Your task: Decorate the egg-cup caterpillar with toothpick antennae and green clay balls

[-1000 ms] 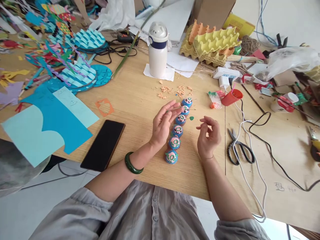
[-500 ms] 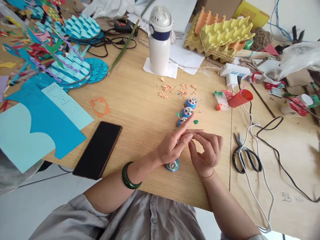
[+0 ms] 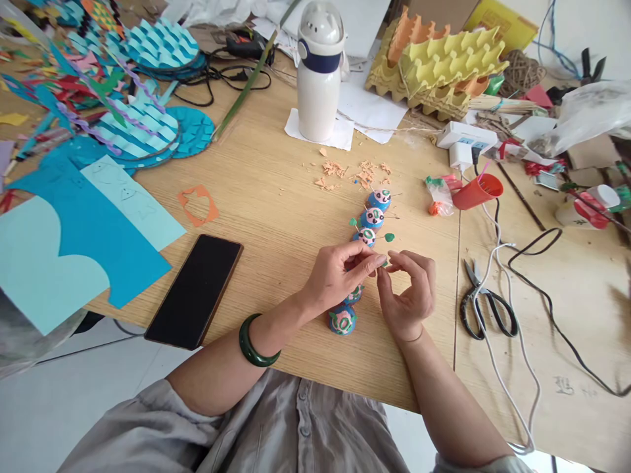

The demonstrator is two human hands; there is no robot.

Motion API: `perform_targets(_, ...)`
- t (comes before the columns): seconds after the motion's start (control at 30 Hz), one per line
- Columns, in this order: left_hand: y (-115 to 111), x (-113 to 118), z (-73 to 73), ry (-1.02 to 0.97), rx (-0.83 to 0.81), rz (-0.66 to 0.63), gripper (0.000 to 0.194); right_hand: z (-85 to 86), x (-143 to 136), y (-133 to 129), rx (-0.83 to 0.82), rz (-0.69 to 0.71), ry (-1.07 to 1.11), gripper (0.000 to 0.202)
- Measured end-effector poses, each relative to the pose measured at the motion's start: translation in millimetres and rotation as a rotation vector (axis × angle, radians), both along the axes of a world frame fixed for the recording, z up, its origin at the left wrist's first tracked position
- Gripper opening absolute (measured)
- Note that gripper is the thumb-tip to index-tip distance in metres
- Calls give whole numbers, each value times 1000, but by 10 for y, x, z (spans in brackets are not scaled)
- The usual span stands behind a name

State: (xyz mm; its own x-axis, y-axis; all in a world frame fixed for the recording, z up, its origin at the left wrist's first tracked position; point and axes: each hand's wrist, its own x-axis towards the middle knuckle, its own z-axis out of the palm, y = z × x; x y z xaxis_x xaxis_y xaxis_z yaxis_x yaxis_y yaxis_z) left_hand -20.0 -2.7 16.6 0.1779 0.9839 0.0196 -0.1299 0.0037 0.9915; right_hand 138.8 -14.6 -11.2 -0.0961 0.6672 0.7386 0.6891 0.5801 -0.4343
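Observation:
A column of several small blue balls with pink, green and black decoration runs across the wooden table; the farthest ball (image 3: 380, 198) has thin sticks at its sides. Near the table's front edge sits the closest ball (image 3: 342, 320). My left hand (image 3: 341, 272), above the column, pinches a tiny green piece (image 3: 384, 264) between thumb and index finger. Beside it, my right hand (image 3: 409, 289) has thumb and index finger curled close to the same piece; whether they grip it is too small to tell. A green leaf-shaped piece (image 3: 389, 237) sticks out from the third ball.
A phone (image 3: 195, 292) lies left of my left forearm. Black-handled scissors (image 3: 488, 301) and cables lie at the right, below a red cup (image 3: 477, 192). Behind the balls are orange shavings (image 3: 334, 169) and a white bottle (image 3: 319, 85). Blue paper (image 3: 116, 240) covers the left side.
My left index finger, stretched out before, has bent down to the thumb. A green piece now shows between the hands, and my right fingers have opened slightly. The view has shifted a little.

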Motion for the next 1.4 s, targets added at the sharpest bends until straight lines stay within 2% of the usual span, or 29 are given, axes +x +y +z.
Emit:
perform_targets(0.13,-3,13,4,-18,-25,20,26,15,-2,-3,35,-5,-52,25)
perform_targets(0.3,-5,23,15,-68,-62,-30,24,33,0,7,63,31,0,25)
perform_targets(0.53,-2,27,-20,-11,-8,40,29,34,-30,2,-31,65,53,29)
perform_targets(0.73,1,18,-24,-55,-92,10,48,40,-15,21,39,42,-20,23)
perform_targets(0.87,12,13,-24,-12,-52,-13,39,30,-10,32,60,51,-27,23)
perform_targets(1.0,16,12,-36,42,-44,21,41,41,-16,29,38,58,-28,29)
perform_targets(1.17,8,9,-52,-21,-66,-14,38,40,-9,33,85,60,-48,26)
perform_targets(1.4,13,-2,-72,3,-17,-36,32,32,2,58,40,93,-32,24)
